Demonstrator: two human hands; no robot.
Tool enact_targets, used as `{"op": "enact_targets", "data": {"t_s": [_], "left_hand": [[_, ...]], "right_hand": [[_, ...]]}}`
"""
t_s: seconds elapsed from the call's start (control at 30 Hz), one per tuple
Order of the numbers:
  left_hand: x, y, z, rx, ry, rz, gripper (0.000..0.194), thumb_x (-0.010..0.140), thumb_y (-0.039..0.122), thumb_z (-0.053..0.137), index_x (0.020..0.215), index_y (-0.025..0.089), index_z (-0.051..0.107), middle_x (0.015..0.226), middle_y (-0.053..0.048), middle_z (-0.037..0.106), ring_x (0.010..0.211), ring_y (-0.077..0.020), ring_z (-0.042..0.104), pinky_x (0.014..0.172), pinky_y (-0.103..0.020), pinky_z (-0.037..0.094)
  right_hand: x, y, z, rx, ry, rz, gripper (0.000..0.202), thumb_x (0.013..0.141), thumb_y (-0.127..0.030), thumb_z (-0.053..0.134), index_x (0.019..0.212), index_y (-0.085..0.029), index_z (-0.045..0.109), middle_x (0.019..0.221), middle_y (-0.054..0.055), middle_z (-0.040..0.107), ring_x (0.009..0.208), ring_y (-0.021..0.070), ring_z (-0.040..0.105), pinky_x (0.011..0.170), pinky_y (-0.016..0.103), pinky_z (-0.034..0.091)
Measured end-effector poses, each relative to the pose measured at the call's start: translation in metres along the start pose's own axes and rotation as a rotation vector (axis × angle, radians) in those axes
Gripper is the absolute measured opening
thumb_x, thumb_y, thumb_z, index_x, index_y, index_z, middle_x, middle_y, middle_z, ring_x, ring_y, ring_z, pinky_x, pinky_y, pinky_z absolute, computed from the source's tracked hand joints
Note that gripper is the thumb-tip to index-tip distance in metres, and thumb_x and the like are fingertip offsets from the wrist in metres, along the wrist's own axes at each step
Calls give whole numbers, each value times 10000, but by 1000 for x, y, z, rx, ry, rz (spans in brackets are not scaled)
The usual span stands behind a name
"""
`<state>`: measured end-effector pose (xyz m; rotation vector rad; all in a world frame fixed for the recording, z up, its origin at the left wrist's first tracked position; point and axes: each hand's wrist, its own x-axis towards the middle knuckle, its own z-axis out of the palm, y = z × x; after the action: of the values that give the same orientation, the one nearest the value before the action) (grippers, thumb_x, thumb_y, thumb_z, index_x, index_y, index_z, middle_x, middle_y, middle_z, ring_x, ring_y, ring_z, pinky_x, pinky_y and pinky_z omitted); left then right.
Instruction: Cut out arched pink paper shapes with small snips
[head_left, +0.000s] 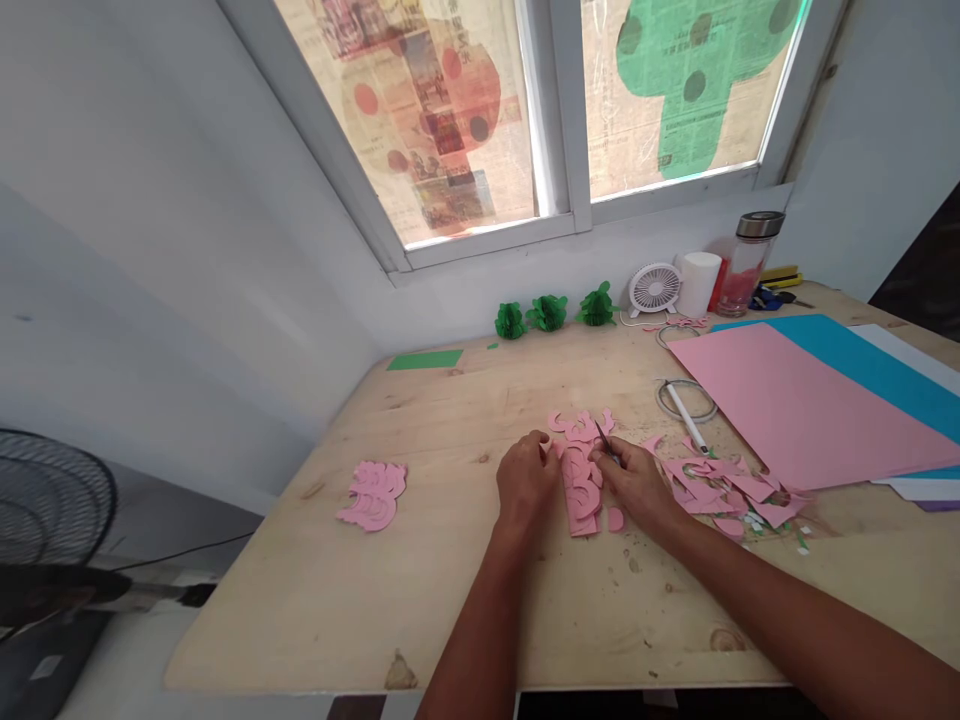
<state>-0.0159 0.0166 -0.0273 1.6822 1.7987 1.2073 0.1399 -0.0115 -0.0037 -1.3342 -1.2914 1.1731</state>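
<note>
Pink paper pieces (586,500), with curved cut shapes, lie on the wooden table between my hands. My left hand (527,478) is closed at their left edge, its fingertips pinching pink paper. In my right hand (639,486) is a slim dark pointed tool (603,436), its tip directed up and left; whether it is scissors or a knife I cannot tell. Curved pink offcuts (582,428) lie just beyond my fingers. A small pink rounded piece (616,519) rests beside the right hand.
At left sits a pile of cut pink shapes (373,495). Pink scraps (724,490) and a white pen (686,418) are at right, near large pink sheets (817,400). Along the wall stand green paper pompoms (547,313), a small fan (655,290) and a bottle (748,265).
</note>
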Motion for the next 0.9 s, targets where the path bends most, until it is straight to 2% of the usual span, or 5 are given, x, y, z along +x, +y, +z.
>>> {"op": "enact_targets", "data": {"t_s": [0.17,0.27,0.4,0.73,0.9], "left_hand": [[5,2,-9,20,78,-18,160,706,264,644,562,211,597,524,0,567,477,-134,428,514,-237,241],[6,6,-10,-9,164,54,123,738,239,603,620,204,613,563,1,589,508,-129,463,532,-230,288],[0,12,-6,-140,191,140,85,755,209,573,698,196,634,632,-10,623,569,-131,516,586,-227,380],[-19,30,8,-369,6,202,118,752,291,633,779,207,711,717,-49,657,662,-161,556,639,-260,421],[-21,30,11,-385,-18,212,128,744,320,643,725,209,704,675,-48,639,641,-165,548,642,-270,426]], "right_hand": [[1,2,1,10,-10,51,194,752,-369,537,683,-188,535,480,-65,365,418,93,292,408,225,222],[2,5,1,7,8,41,198,752,-370,542,681,-185,540,472,-71,348,418,92,288,410,225,217],[3,9,1,68,25,-8,215,755,-381,552,688,-177,550,467,-67,373,422,94,312,411,223,241],[3,15,3,281,-25,-61,311,771,-484,584,706,-185,528,450,-78,364,382,79,288,371,219,205],[5,18,3,309,-28,-78,349,764,-529,577,719,-185,540,428,-89,353,367,77,279,367,218,204]]}}
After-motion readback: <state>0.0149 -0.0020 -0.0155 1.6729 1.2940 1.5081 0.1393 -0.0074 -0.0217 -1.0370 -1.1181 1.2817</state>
